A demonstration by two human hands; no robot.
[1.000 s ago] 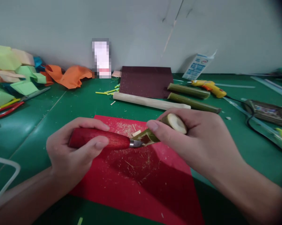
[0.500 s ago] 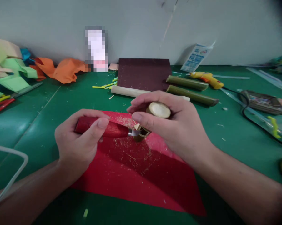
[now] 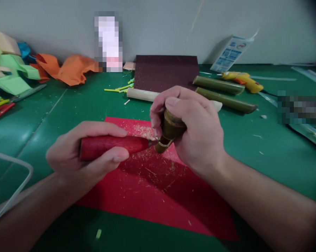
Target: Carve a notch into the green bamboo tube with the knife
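The right hand (image 3: 197,122) is clasping a short, green-brown bamboo piece (image 3: 172,127), rounded and ringed by a raised node, and is holding it tilted above a flat red sheet (image 3: 131,199), a pale-edged notch (image 3: 164,144) showing near its lower end. The left hand (image 3: 77,150) is gripping a knife (image 3: 113,145) by its smooth, barrel-shaped red wooden handle, the small metal blade (image 3: 153,143) pointing at the notch, while fine, straw-pale shavings (image 3: 144,132) are lying scattered over the sheet.

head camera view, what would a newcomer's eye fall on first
A red-handled tool in the left grip stands out near center, its metal end pointing at the green bamboo piece in the right grip. Beneath lies a bright red sheet scattered with pale shavings. Crumpled orange paper sits back left.
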